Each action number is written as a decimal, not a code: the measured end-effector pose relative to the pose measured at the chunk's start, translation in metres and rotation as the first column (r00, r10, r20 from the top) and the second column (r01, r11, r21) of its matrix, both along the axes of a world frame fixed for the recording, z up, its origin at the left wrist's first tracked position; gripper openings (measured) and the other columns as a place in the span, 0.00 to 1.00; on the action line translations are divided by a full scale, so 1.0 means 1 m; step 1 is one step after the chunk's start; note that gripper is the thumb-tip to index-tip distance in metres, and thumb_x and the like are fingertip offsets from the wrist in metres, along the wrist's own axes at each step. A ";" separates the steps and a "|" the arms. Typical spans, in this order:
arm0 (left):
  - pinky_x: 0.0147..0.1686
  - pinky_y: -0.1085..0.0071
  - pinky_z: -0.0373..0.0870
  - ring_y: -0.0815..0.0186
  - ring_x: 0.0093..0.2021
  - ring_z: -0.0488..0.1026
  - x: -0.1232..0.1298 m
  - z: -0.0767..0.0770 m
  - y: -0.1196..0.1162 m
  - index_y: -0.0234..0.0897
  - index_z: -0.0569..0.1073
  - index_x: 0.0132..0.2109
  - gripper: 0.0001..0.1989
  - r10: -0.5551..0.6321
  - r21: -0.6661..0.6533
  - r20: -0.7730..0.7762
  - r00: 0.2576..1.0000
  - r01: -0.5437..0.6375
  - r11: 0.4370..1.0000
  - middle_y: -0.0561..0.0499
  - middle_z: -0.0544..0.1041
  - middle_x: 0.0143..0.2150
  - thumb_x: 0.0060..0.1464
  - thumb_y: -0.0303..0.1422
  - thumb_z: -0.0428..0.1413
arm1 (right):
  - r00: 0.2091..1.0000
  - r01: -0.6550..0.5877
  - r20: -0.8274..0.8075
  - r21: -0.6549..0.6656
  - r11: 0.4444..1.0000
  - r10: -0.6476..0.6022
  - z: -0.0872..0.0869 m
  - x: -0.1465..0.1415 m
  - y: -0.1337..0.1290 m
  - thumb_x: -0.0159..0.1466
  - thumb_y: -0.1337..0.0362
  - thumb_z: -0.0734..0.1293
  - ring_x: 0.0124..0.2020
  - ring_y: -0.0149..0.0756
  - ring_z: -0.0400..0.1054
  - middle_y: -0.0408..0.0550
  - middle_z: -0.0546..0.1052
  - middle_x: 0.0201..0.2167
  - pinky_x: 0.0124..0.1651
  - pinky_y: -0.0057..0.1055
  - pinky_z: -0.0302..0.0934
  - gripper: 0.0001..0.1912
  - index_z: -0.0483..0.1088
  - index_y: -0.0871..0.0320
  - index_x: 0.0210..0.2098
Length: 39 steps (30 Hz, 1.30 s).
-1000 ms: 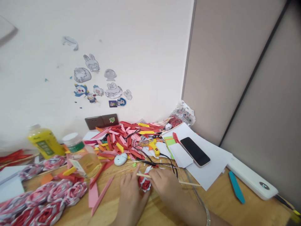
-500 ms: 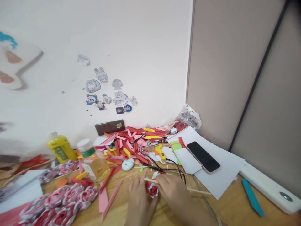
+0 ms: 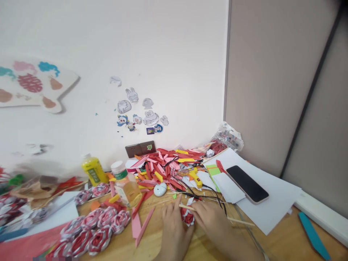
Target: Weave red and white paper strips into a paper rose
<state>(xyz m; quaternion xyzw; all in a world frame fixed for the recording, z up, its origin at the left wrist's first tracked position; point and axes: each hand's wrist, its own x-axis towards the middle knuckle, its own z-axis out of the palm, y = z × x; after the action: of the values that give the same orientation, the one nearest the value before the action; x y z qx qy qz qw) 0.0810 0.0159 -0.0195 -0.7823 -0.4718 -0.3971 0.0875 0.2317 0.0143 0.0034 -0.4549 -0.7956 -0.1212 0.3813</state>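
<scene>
A small red-and-white folded paper rose (image 3: 188,218) is between my hands, low over the wooden table. My left hand (image 3: 173,225) is closed around its left side, the index finger pointing up. In my right hand (image 3: 213,219) is a thin wooden stick (image 3: 187,207), pinched so that its end lies across the top of the rose. The far part of the stick seems to come out behind the hand, though the wrist hides how it runs. Pink paper strips (image 3: 136,224) lie left of my left hand, and a white earbud case (image 3: 160,189) sits just beyond it.
Finished paper roses (image 3: 100,239) are grouped at left. A glue bottle (image 3: 94,170) and a jar of amber liquid (image 3: 127,192) stand behind them. A yellow glue gun (image 3: 196,177) with its cable lies by heaped paper strips (image 3: 160,165). A phone (image 3: 247,183) rests on paper at right.
The view has swung left, so everything sits further right in the picture and more of the table's left side shows. Both hands keep nearly the same hold on rose and stick.
</scene>
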 end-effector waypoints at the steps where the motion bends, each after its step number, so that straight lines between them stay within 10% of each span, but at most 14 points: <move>1: 0.45 0.51 0.65 0.51 0.45 0.71 0.000 0.000 0.000 0.33 0.55 0.60 0.33 -0.001 -0.003 -0.001 1.000 0.001 1.000 0.40 0.73 0.46 0.48 0.28 0.55 | 1.000 -0.004 -0.011 0.023 1.000 0.004 0.001 0.000 0.000 0.71 0.64 0.50 0.23 0.34 0.69 0.44 0.74 0.22 0.27 0.30 0.51 0.21 0.68 0.57 0.28; 20: 0.43 0.53 0.65 0.52 0.41 0.72 -0.001 0.000 0.006 0.32 0.59 0.58 0.30 0.035 0.002 -0.022 0.999 -0.035 0.999 0.42 0.75 0.41 0.46 0.28 0.55 | 0.996 0.084 -0.010 -0.098 0.992 -0.085 0.003 -0.003 0.001 0.61 0.69 0.65 0.25 0.35 0.71 0.43 0.76 0.24 0.28 0.27 0.54 0.05 0.69 0.57 0.28; 39: 0.41 0.57 0.65 0.54 0.39 0.70 -0.001 0.011 0.001 0.32 0.58 0.59 0.30 0.019 -0.033 -0.053 0.998 -0.021 0.999 0.45 0.73 0.38 0.48 0.27 0.55 | 0.992 0.124 0.011 -0.118 0.985 -0.123 0.008 0.000 -0.003 0.66 0.61 0.61 0.23 0.32 0.68 0.44 0.74 0.21 0.26 0.26 0.53 0.14 0.69 0.57 0.26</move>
<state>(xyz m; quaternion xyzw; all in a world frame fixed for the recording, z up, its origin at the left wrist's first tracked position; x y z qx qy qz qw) 0.0804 0.0166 -0.0089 -0.7891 -0.4837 -0.3676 0.0909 0.2312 0.0115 0.0116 -0.5248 -0.7725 -0.0981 0.3438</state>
